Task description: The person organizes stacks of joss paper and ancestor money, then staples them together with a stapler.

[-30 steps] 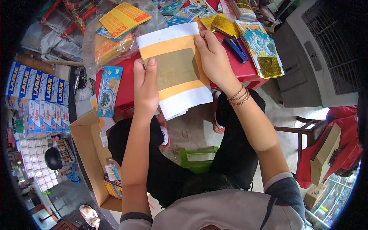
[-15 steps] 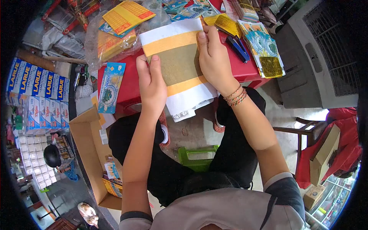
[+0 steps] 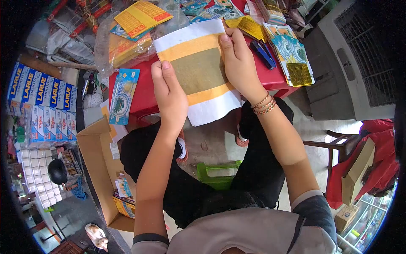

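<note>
Between my two hands is joss paper (image 3: 201,70), white at both ends with an orange band and a dull gold-olive panel in the middle. My left hand (image 3: 171,91) grips its left edge, thumb on top. My right hand (image 3: 241,63) is closed on the right edge, thumb also on top; fingers of both hands are partly hidden behind the paper. Just right of my right hand, a blue stapler (image 3: 262,54) lies on the red table (image 3: 144,95). Left of my left hand is a blue printed note bundle (image 3: 123,96) at the table's edge.
Yellow printed paper (image 3: 143,17) lies on a plastic bag at the back left. A paper bundle with a gold square (image 3: 298,74) sits at the right edge. Below left stands an open cardboard box (image 3: 94,156); a green stool (image 3: 218,182) is between my legs.
The joss paper has tilted slightly in my hands, and the printed slips that showed below its lower edge are out of sight. Both hands keep their hold.
</note>
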Demonstrator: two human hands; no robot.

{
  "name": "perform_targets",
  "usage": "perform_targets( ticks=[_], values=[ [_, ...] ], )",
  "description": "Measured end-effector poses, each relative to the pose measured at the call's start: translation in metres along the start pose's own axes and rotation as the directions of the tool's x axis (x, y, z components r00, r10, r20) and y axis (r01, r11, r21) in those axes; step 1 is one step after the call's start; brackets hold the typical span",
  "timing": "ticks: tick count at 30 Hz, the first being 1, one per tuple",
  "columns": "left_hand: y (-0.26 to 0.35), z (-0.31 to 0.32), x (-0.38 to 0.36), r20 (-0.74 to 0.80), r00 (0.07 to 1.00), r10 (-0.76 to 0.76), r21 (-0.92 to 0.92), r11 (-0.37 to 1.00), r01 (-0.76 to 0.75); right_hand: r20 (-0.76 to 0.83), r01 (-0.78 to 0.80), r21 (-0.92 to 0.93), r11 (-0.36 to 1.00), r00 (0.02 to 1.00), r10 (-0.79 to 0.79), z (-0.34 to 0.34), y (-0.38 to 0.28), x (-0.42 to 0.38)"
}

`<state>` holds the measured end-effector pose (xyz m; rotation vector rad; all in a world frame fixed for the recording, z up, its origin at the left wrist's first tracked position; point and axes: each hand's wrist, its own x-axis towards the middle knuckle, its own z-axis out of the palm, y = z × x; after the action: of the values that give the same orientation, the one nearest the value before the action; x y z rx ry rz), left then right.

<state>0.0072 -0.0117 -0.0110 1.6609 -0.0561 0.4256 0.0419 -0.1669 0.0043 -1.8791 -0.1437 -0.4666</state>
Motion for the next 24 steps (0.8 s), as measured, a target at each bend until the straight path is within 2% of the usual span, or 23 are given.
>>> perform_targets(
  ticks=[3,7,10,11,12,13,14,16,21,23,24],
  values=[
    [-0.002,0.001,-0.001,0.0,1.0,-0.018,-0.006,1.0,0.018,0.032,0.003,0.11,0.994,0.999,-0.006,0.001,0.011,0.005],
    [0.0,0.0,0.0,0.039,0.998,-0.055,-0.012,0.998,0.055,0.031,0.006,0.072,0.997,1.0,-0.008,-0.004,0.01,0.005],
    [-0.006,-0.004,0.005,0.083,0.991,-0.105,-0.044,0.993,0.109,0.008,0.083,0.009,0.997,0.997,-0.083,-0.006,0.01,0.005],
    [-0.009,-0.006,0.008,0.083,0.991,-0.103,-0.046,0.993,0.107,0.048,0.058,-0.002,0.998,0.997,-0.058,-0.006,0.007,0.002],
    [-0.01,-0.006,0.01,0.088,0.987,-0.132,-0.154,0.978,0.145,0.087,0.034,-0.013,0.999,0.996,-0.032,-0.006,0.004,0.002],
    [-0.011,-0.006,0.012,0.096,0.982,-0.161,-0.259,0.949,0.18,0.07,0.107,-0.02,0.994,0.992,-0.106,-0.002,0.01,0.001],
    [-0.01,-0.006,0.013,0.096,0.983,-0.158,-0.26,0.949,0.178,0.069,0.109,-0.02,0.994,0.992,-0.108,-0.001,0.01,0.001],
    [-0.005,-0.005,0.014,0.054,0.978,-0.202,-0.346,0.915,0.208,0.097,0.099,0.01,0.995,0.99,-0.1,0.001,0.01,0.0],
    [-0.01,-0.008,0.015,0.023,0.982,-0.187,-0.31,0.933,0.185,0.16,0.009,0.06,0.998,0.987,-0.019,0.005,0.012,0.0],
    [-0.01,-0.01,0.016,0.015,0.983,-0.183,-0.302,0.937,0.179,0.171,0.0,0.239,0.971,0.984,-0.042,0.011,0.021,0.001],
    [-0.008,-0.01,0.017,-0.011,0.981,-0.192,-0.324,0.929,0.178,0.172,0.001,0.239,0.971,0.984,-0.043,0.011,0.018,0.0]
  ],
)
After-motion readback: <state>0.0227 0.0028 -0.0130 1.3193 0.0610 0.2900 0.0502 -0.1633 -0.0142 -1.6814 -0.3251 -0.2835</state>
